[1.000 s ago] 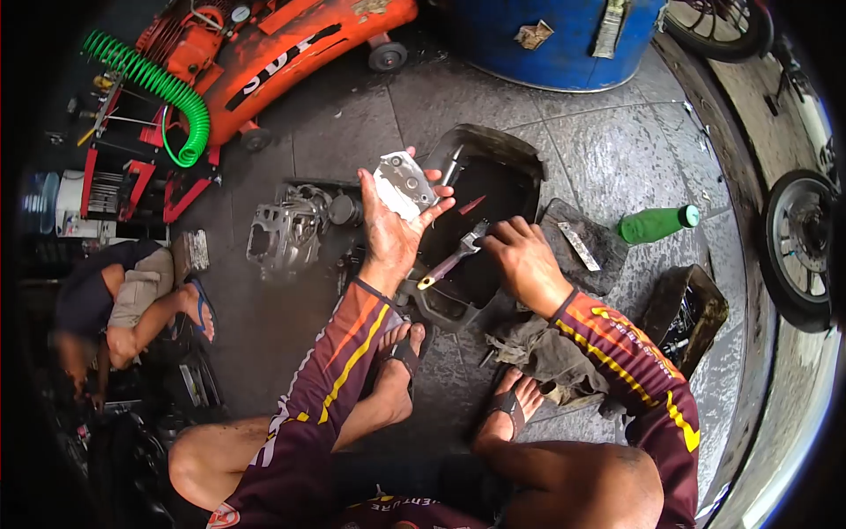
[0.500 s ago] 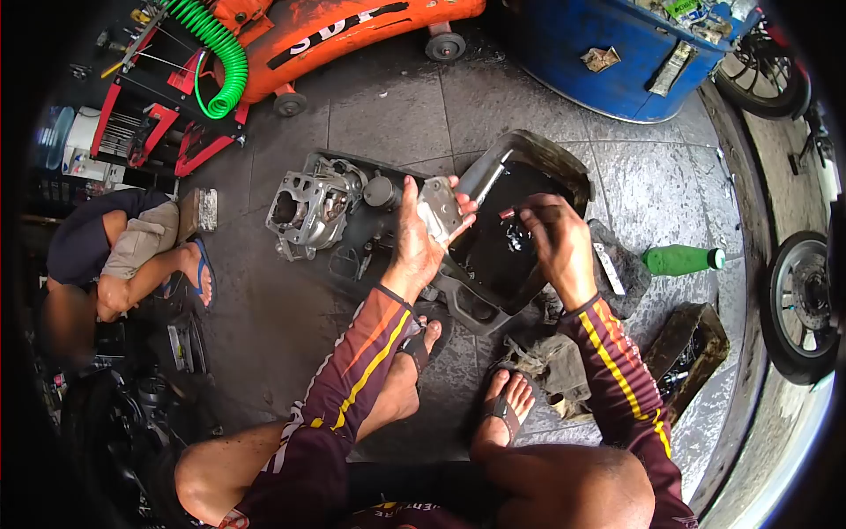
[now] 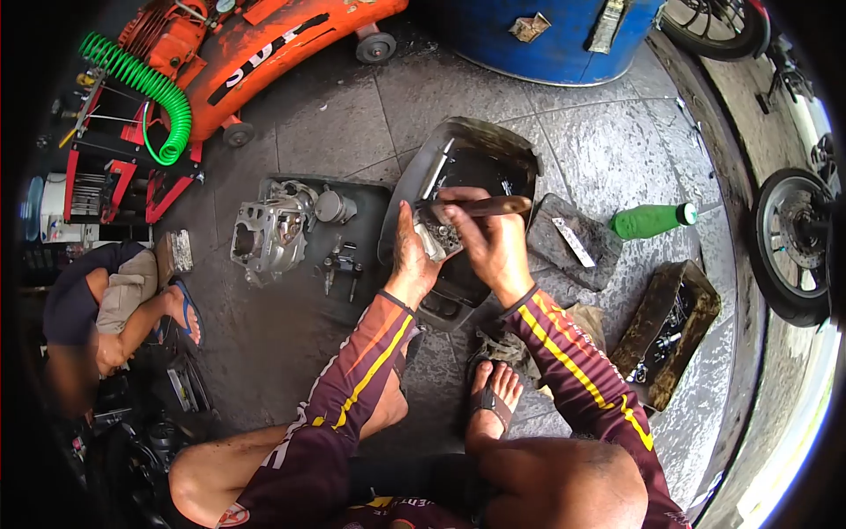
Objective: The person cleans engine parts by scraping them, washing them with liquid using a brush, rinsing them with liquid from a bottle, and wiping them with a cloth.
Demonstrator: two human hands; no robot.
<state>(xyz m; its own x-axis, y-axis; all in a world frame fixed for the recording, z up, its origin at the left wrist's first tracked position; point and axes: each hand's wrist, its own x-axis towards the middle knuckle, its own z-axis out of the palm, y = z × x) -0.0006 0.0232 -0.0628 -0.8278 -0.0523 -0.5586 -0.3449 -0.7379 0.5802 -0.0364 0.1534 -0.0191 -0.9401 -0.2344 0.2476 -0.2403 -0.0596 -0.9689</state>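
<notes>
While my left hand (image 3: 412, 269) holds the metal part (image 3: 434, 242) over the basin (image 3: 401, 192), my right hand (image 3: 500, 256) grips the brush (image 3: 504, 206) close to it; brushing seems halfway, and at nine o'clock the engine case (image 3: 262, 238) lies apart.

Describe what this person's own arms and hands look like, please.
The left hand and right hand are bare, without gloves. Both the left sleeve and the right sleeve are long, maroon fabric with narrow dark cuffs, orange panels towards the wrists and bright yellow stripes. White lettering runs along the left one.
</notes>
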